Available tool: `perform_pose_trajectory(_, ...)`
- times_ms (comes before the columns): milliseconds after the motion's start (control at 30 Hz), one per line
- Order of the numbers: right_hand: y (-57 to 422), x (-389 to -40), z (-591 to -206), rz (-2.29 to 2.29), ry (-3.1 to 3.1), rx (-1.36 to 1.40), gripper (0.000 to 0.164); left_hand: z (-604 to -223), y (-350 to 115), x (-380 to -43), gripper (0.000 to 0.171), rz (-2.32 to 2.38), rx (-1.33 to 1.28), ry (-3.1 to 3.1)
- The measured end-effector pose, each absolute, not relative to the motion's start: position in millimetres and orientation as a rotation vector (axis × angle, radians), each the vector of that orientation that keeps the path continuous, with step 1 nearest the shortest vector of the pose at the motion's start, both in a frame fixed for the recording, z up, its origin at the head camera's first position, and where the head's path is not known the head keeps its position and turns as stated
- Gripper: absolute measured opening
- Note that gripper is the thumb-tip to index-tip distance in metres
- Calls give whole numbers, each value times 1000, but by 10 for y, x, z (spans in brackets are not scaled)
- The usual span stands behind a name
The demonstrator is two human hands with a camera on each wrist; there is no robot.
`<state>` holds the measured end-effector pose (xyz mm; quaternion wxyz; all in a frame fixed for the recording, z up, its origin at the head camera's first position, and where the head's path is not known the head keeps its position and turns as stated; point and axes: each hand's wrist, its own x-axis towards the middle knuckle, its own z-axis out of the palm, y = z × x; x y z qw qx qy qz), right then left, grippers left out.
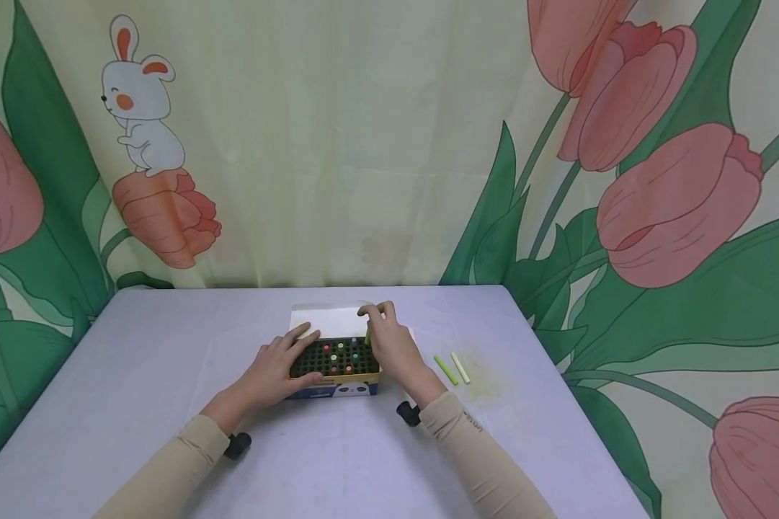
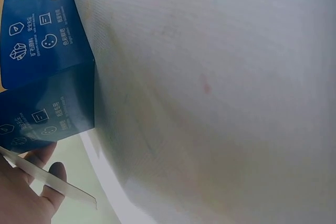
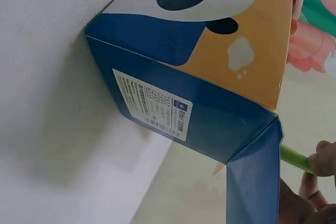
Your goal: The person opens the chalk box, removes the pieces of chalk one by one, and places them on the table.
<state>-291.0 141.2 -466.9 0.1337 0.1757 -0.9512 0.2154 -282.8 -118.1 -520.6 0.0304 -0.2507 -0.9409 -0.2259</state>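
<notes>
A blue and orange box [image 1: 318, 391] with a panda on its front stands open on the table. Its black grid insert [image 1: 311, 360] bears several coloured chalk sticks in its holes. My left hand [image 1: 266, 371] rests over the box's left end, fingers spread towards the raised lid [image 1: 331, 317] and thumb at the front edge. At the back right corner, my right hand [image 1: 395, 349] pinches a green chalk stick [image 3: 295, 158] between thumb and fingers, upright above the grid. The right wrist view shows the box side [image 3: 205, 98]; the chalk's lower end is hidden there.
To the right of the box lie a green chalk stick [image 1: 445, 370] and a pale yellow-green chalk stick [image 1: 460, 367], near a faint yellowish stain on the white tablecloth [image 1: 337, 461]. A curtain [image 1: 337, 144] printed with tulips and a rabbit hangs behind the table.
</notes>
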Motion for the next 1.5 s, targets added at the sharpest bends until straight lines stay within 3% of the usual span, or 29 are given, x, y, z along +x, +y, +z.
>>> perform_pose_trajectory(533,1427,-2946,-4617,1106,-2520,484,21,-5229,-1174,-2854,86,-692,-789,-2893)
perform_pose_trajectory(1500,1640,-2965,-4599,1406,-2473,233,13,-5231,-1194,-2842,86,-702,-774,-2887)
